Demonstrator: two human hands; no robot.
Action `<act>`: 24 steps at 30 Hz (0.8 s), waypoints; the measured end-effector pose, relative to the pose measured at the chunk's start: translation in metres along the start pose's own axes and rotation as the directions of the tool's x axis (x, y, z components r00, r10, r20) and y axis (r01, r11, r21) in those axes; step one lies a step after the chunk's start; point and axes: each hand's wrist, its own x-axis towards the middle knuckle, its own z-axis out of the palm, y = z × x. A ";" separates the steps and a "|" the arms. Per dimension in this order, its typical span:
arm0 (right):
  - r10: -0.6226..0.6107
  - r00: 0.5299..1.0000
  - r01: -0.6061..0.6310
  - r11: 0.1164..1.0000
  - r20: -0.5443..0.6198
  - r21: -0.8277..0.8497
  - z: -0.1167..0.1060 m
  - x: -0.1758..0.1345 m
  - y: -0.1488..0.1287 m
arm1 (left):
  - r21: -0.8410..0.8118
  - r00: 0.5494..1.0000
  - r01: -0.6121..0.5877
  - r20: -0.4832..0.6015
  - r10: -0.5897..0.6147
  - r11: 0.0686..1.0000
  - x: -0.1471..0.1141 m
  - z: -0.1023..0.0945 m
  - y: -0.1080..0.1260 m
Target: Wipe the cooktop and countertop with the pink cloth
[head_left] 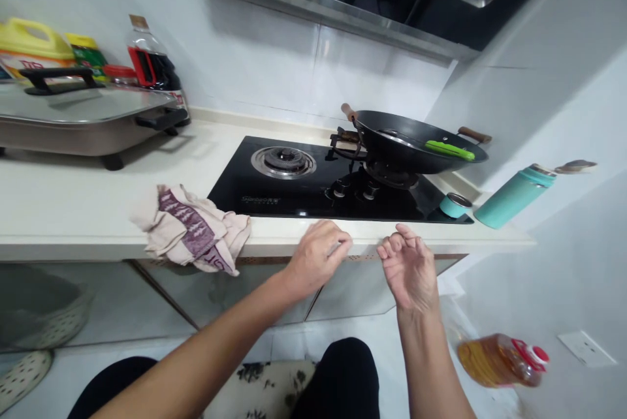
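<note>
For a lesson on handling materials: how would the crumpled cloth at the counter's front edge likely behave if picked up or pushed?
The cloth lies in soft folds, so it would probably flop and drape. It looks light. Part overhangs the counter edge, so a push might slide it off.

Both forearms are extended forward, bare. Left hand (318, 256) is held palm down, fingers loosely curled. Right hand (409, 265) is turned palm up, fingers curled inward, nothing gripped

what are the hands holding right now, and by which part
Nothing is held. The left hand rests with curled fingers on the front edge of the counter by the stove; the right hand hangs loosely curled and empty just before that edge.
</note>
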 end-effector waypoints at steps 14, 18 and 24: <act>0.036 0.999 -0.036 0.999 0.000 -0.016 0.036 -0.067 0.049 | -0.732 0.793 0.521 0.225 -0.567 0.439 -0.052 0.020 0.024; 0.117 0.993 -0.118 0.992 0.030 0.043 0.044 -0.080 0.060 | -0.702 0.789 0.540 0.229 -0.570 0.465 -0.070 0.000 0.026; -0.044 0.997 0.055 0.978 0.062 -0.200 0.047 -0.067 0.061 | 0.084 0.972 0.226 -0.090 -0.219 0.970 -0.078 -0.099 0.017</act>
